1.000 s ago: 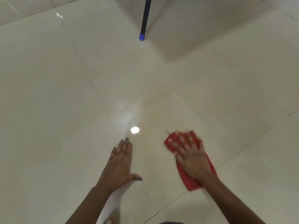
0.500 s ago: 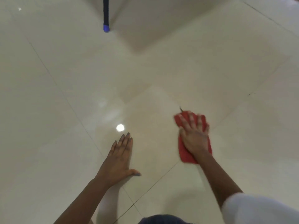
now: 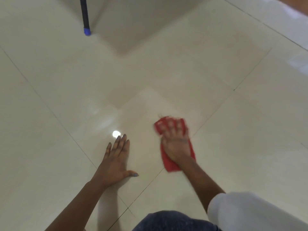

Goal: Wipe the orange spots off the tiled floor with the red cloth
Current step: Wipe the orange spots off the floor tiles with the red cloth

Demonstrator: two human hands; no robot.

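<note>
The red cloth lies flat on the glossy cream tiled floor, right of centre. My right hand presses down on it with fingers spread over its far end; hand and cloth are blurred with motion. My left hand rests flat on the tile to the left, fingers together and pointing away, thumb out, holding nothing. No orange spot is visible on the tiles; anything under the cloth is hidden.
A dark pole with a blue tip stands on the floor at the far left, casting a broad shadow. A bright light reflection sits just beyond my left fingertips. My knee in blue denim and a white sleeve fill the bottom edge.
My right hand has slid the cloth over the tile, first away and rightward, and it is still blurred with motion. The left hand stays planted. The view has shifted.
</note>
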